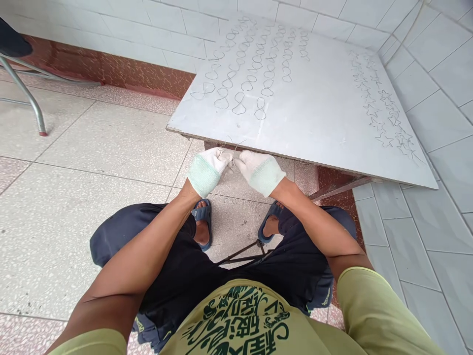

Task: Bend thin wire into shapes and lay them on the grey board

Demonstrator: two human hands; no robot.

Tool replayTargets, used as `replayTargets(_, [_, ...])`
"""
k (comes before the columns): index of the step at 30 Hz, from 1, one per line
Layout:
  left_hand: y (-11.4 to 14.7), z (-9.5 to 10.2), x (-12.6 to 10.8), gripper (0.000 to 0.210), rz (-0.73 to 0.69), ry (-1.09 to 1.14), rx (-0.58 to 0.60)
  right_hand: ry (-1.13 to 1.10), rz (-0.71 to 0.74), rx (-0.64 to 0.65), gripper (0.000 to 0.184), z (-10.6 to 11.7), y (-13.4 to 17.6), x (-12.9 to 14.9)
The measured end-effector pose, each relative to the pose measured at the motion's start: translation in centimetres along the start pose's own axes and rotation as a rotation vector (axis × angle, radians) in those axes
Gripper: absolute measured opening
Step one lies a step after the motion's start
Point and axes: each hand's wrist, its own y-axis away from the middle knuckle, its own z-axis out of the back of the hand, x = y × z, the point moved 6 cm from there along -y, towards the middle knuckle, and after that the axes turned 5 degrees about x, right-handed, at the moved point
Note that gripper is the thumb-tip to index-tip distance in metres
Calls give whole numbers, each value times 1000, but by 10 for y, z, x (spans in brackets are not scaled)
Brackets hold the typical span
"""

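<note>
A thin wire [240, 143] is pinched between my two gloved hands, just off the near edge of the white tabletop [314, 118]. My left hand [214, 165], in a white glove with a pale green cuff, closes its fingertips on one part of it. My right hand [254, 167], gloved the same way, pinches the wire close beside, the fingertips almost touching. Loose wire ends curl up above the fingers. Rows of wire figure-eights [260, 108] lie on the left of the tabletop, and wire stars [386, 111] on its right.
White tiled walls [166, 19] border the table behind and at the right. A chair with a metal leg [35, 106] stands far left on the speckled floor [92, 162]. Below my hands are my sandalled feet and a dark metal frame [244, 256] between my legs.
</note>
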Motion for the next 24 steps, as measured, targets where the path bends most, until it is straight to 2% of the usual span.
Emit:
replayTargets(3, [-1, 1, -4, 34, 10, -48, -10, 117, 11, -19, 33, -5, 2, 4])
replayTargets(8, [-1, 3, -11, 39, 22, -102, -98, 107, 51, 46, 25, -11, 4, 10])
replayTargets(12, [3, 0, -10, 33, 18, -58, -198, 268, 50, 51, 32, -13, 8, 16])
replayTargets(16, [7, -4, -2, 35, -5, 34, -193, 348, 70, 61, 40, -21, 10, 18])
replayTargets(19, [6, -2, 0, 48, -51, 58, -148, 179, 23, -12, 35, -15, 9, 11])
replayTargets(22, [4, -2, -2, 53, -77, 66, -78, -182, -75, -52, 41, 0, 7, 4])
replayTargets(24, [4, -4, -5, 51, -84, 86, -37, -425, -77, -45, 34, 7, 4, 6])
